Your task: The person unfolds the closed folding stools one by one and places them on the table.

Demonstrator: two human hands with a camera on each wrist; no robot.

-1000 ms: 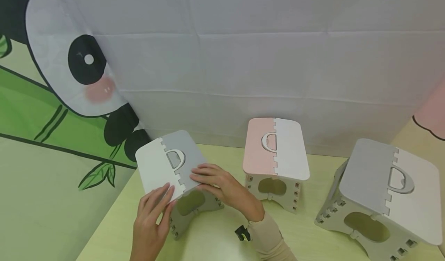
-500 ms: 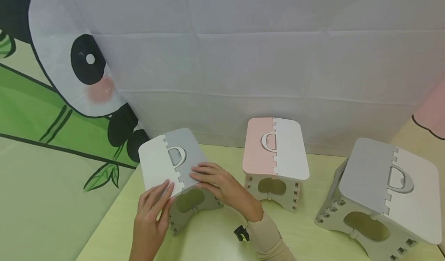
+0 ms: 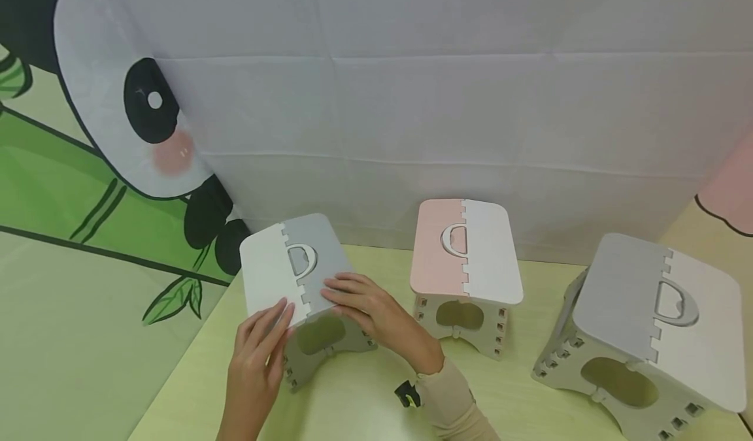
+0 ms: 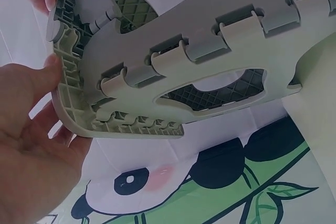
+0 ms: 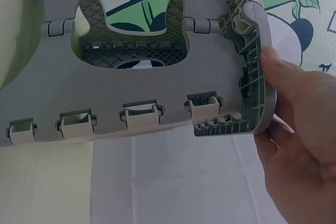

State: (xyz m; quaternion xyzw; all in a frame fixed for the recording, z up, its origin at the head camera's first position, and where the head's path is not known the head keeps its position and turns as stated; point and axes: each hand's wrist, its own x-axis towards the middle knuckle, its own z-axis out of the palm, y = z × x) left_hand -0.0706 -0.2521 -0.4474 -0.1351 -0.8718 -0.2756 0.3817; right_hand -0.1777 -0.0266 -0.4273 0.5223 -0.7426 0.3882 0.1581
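A white-and-grey folding step stool (image 3: 267,268) stands on the table at the left in the head view, its white handle on top. My left hand (image 3: 255,356) holds the near edge of the white half, fingers on top and thumb at the rim. My right hand (image 3: 379,313) holds the near edge of the grey half the same way. The left wrist view shows the hinged side panels (image 4: 142,51) and ribbed underside, with my left thumb (image 4: 44,74) against the rim. In the right wrist view my right thumb (image 5: 281,66) touches the grey rim.
A pink-and-white folding stool (image 3: 467,251) stands at the back centre. A larger grey-and-white one (image 3: 623,297) is at the right. A small black object (image 3: 407,394) lies beside my right sleeve. A cloth backdrop (image 3: 412,114) with a panda drawing hangs behind the table (image 3: 347,395).
The white-and-grey stool has shifted slightly right and away from me, turning a little straighter. Both hands stay on its near edge. The other two stools have not moved.
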